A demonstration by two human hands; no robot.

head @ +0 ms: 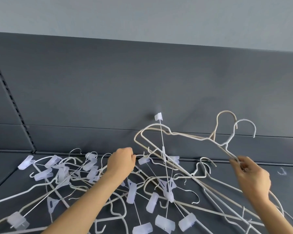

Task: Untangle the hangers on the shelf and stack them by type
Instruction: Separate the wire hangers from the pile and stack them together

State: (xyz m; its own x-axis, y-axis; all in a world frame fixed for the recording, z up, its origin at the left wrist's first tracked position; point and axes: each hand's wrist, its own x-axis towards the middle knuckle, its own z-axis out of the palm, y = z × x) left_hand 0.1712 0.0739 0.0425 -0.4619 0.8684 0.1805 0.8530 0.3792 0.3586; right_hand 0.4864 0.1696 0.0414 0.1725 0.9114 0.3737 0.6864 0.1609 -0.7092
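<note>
A tangled heap of white and cream hangers (85, 181) covers the dark shelf (10, 168); some are plain wire shapes, others are thin rods with translucent clips. My right hand (250, 174) pinches the shoulder of two raised plain hangers (189, 135), one cream and one white, lifted above the heap with their hooks up at the right. A clip hanger (164, 154) stands caught through them, one clip sticking up near the back wall. My left hand (122, 160) grips a white hanger wire (142, 155) in the middle of the heap.
The shelf's dark back panel (142, 92) rises right behind the heap, with a slotted upright (12, 98) at the left. A small loose white hook (282, 171) lies on bare shelf at the far right.
</note>
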